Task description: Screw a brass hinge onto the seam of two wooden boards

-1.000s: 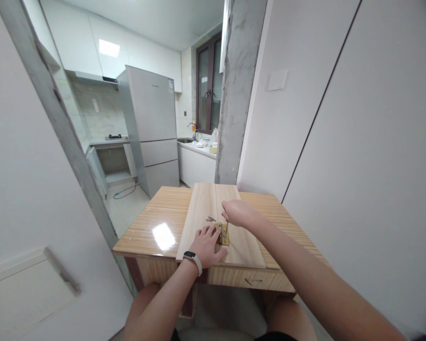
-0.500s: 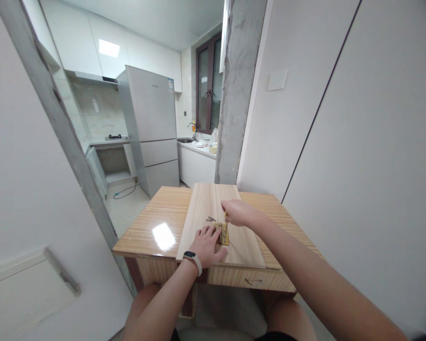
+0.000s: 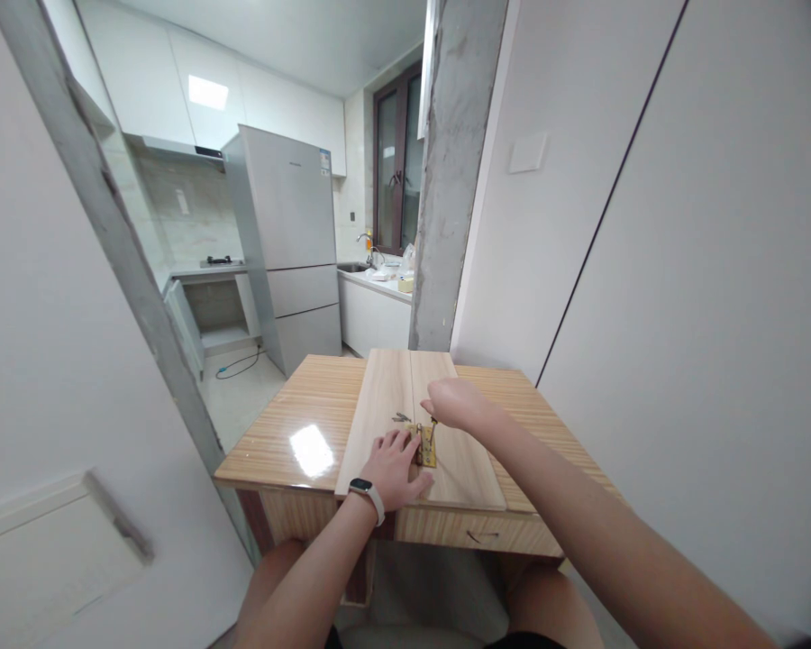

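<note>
A brass hinge (image 3: 427, 453) lies across the seam between two pale wooden boards (image 3: 385, 388). My left hand (image 3: 393, 467) rests flat with its fingers spread, its fingertips touching the left side of the hinge and covering part of it. Above the hinge, my right hand (image 3: 456, 403) is closed around the handle of a screwdriver (image 3: 433, 431). The thin shaft points down to the hinge's right leaf; most of the handle is hidden in the fist. Several screws (image 3: 401, 417) lie in a small pile on the left board, just beyond my left fingers.
The boards lie on a wood-grain table (image 3: 311, 397) with a drawer (image 3: 479, 534) at its front. A grey wall post (image 3: 450, 180) and white wall panels stand close behind and to the right. Further back are a fridge (image 3: 297, 207) and a kitchen counter (image 3: 378, 279).
My right hand has turned and shifted slightly to the right around the screwdriver, whose shaft now leans a little more. The left hand, the hinge and the boards stay in place.
</note>
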The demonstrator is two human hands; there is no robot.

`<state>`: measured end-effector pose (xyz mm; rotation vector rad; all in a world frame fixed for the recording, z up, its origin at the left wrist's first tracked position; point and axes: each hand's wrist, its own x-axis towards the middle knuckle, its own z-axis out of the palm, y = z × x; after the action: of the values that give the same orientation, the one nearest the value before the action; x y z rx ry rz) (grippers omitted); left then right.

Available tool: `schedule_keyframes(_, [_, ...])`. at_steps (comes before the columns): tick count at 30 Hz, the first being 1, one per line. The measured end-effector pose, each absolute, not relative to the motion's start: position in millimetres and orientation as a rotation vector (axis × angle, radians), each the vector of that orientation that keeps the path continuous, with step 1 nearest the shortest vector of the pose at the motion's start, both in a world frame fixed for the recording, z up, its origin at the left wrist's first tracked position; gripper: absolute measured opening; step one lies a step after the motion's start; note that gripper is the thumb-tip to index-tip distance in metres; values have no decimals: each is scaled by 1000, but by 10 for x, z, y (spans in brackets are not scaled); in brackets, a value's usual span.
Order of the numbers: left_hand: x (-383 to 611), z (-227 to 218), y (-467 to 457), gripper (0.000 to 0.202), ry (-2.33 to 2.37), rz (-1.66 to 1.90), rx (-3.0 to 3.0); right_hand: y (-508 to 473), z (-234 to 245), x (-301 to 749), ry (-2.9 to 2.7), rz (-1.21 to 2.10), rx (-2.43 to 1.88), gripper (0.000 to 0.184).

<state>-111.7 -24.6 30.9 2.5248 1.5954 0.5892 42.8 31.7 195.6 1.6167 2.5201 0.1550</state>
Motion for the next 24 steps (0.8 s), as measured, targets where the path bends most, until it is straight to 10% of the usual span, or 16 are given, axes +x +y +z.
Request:
schedule_keyframes(10, [-1117,294,-234,70,1601,615,2546,383,1984,509,2617,100,1396,12])
schedule_keyframes(17, [-1121,281,-228,71,1602,618,2550,336,1935,501,2644,166,1572,49])
schedule_keyframes(24, [-1117,281,-232,70,1605,601,2539,332,1944,487,2587,254,1539,38])
